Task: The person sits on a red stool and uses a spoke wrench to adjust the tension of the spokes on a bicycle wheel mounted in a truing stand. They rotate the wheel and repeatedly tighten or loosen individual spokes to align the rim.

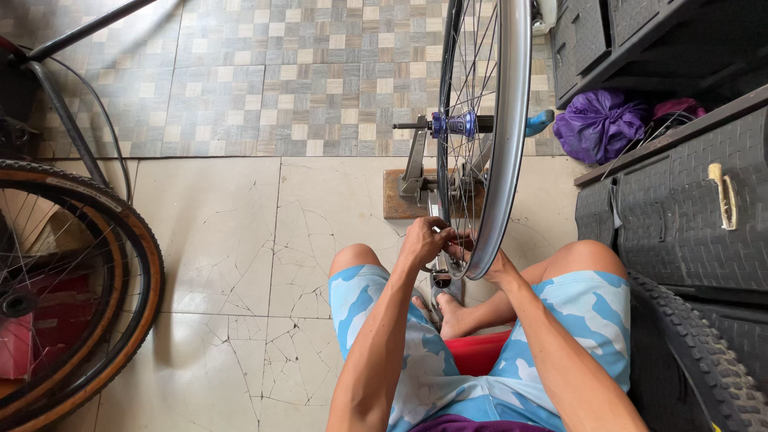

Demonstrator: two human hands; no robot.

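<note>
One bare silver wheel rim (509,144) stands upright in a truing stand (416,172) on the cracked tile floor (224,240), between the seated person's knees, its blue hub (454,124) clamped at the axle. Thin spokes (464,184) could be over-tightened or slip, judging by how closely both hands crowd the rim's lowest point. The left hand (422,240) pinches something small at the spokes; the right hand (488,268) is mostly hidden behind the rim, so its grip cannot be told. A tyred bicycle wheel (88,296) lies well apart.
</note>
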